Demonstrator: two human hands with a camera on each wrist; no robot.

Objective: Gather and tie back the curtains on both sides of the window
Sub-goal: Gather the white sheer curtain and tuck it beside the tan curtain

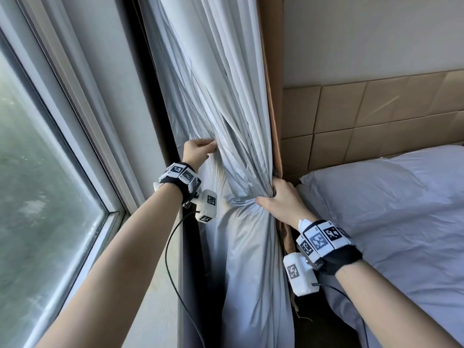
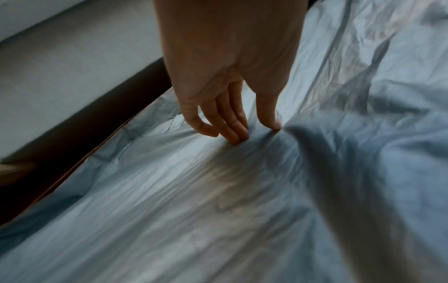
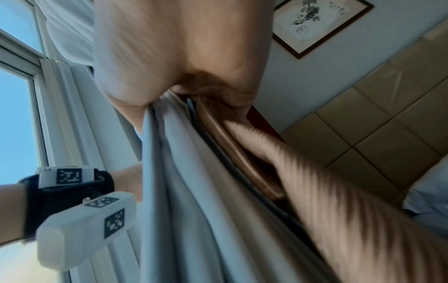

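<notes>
**Inspector:** Status of the curtain (image 1: pixel 226 126)?

**Assistant:** It hangs at the right edge of the window (image 1: pixel 45 172), between the glass and the padded headboard (image 1: pixel 376 116) of the bed (image 1: pixel 401 209). It is partly bunched. The right hand (image 1: pixel 278 199) is clamped round the gathered waist of the cloth, close to the wall beside the pillow. Folds fan out above and below that grip.

**Inspector:** And the left hand (image 1: pixel 198 149)?

**Assistant:** Higher up, on the window side. Its fingers (image 2: pixel 232 126) are nearly straight and lie spread on the loose cloth, thumb apart from them; pressing, not pinching, as far as the wrist view shows.

**Inspector:** Step in hand?

**Assistant:** Gathering, in my judgement. No tie-back is visible round the bunch; a brown strip shows behind the curtain near the right hand, but I cannot tell what it is.

**Inspector:** Next move?

**Assistant:** Likely sweeping the slack under the left hand into the right hand's grip, then finding the tie without loosening the bunch.
</notes>
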